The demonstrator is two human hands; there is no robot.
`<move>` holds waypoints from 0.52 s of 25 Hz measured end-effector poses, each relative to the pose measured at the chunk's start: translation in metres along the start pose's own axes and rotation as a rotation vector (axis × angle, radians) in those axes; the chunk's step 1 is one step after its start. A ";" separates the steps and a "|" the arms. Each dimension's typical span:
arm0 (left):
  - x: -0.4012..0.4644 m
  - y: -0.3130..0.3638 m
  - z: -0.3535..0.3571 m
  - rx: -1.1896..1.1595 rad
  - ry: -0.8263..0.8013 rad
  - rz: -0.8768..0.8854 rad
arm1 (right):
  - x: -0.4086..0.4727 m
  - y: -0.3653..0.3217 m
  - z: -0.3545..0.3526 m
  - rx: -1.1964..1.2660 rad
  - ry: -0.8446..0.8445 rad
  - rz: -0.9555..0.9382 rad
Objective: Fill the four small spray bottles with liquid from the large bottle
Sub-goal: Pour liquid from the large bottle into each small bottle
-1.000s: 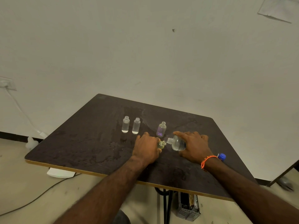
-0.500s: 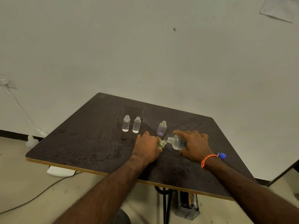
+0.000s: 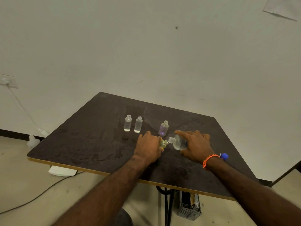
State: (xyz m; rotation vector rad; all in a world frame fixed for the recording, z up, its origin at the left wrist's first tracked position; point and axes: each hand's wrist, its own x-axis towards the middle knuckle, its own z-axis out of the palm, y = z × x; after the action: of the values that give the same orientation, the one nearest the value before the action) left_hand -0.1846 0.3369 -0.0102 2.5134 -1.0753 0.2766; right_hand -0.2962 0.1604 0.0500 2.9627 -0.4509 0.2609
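- Near the middle of the dark tabletop (image 3: pixel 91 141), the left hand (image 3: pixel 149 148) is curled round a small yellowish bottle (image 3: pixel 163 143), with only the bottle's neck and shoulder showing past the fingers.
- Just to the right, the right hand (image 3: pixel 196 146) grips the large clear bottle (image 3: pixel 178 142), fingers wrapped over its body and the index finger stretched along the top.
- The large bottle is tipped over to the left, almost on its side, its open mouth meeting the mouth of the yellowish bottle; some clear liquid sits in its lower side.
- Whether liquid is running between the two mouths is too small to tell.
- Behind the hands, a small purple-tinted bottle (image 3: pixel 163 129) stands upright and uncapped, just beyond the mouth of the large bottle and apart from it.
- Further left, two small clear bottles stand upright side by side without caps: the left clear bottle (image 3: pixel 128 123) and the right clear bottle (image 3: pixel 138 124), each with a little liquid at the bottom.
- An orange wristband (image 3: pixel 209 159) circles the right wrist, and a blue cap (image 3: pixel 224 156) lies on the tabletop just behind it.
- The tabletop's surface looks wet and blotchy around the bottles.
- A white wall (image 3: pixel 162 54) rises behind the tabletop, with a cable (image 3: pixel 24 111) hanging down it on the left.
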 end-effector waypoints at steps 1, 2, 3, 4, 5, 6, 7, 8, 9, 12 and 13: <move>0.000 0.000 0.000 -0.001 -0.001 -0.003 | 0.000 0.000 0.000 -0.006 0.002 -0.001; 0.000 0.000 0.000 0.000 0.000 -0.004 | 0.000 -0.001 -0.001 -0.012 0.003 -0.004; 0.000 0.000 0.001 -0.001 0.003 -0.004 | 0.000 -0.001 -0.001 -0.017 0.004 -0.005; 0.000 -0.001 0.001 -0.002 0.006 -0.002 | 0.000 -0.001 -0.002 -0.020 0.003 -0.006; 0.000 -0.001 0.001 -0.005 0.005 -0.001 | 0.000 -0.001 -0.002 -0.021 0.001 -0.005; 0.000 -0.001 0.000 -0.008 0.003 0.001 | 0.000 -0.001 -0.003 -0.021 0.000 -0.004; 0.000 -0.001 0.000 -0.009 -0.001 0.004 | 0.000 -0.001 -0.003 -0.020 0.001 -0.004; 0.001 -0.001 0.000 -0.007 -0.004 0.007 | 0.000 -0.001 -0.003 -0.021 0.003 -0.005; 0.001 -0.001 0.000 -0.005 -0.005 0.010 | 0.000 -0.002 -0.002 -0.020 0.005 -0.007; 0.000 -0.001 0.000 -0.001 -0.003 0.009 | 0.001 -0.001 -0.002 -0.014 0.009 -0.008; 0.001 -0.001 0.000 0.001 -0.002 0.008 | 0.001 -0.001 -0.003 -0.016 0.009 -0.007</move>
State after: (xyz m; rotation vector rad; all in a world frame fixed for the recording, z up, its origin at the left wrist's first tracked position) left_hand -0.1836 0.3370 -0.0104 2.5106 -1.0869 0.2771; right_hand -0.2956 0.1616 0.0528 2.9455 -0.4391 0.2677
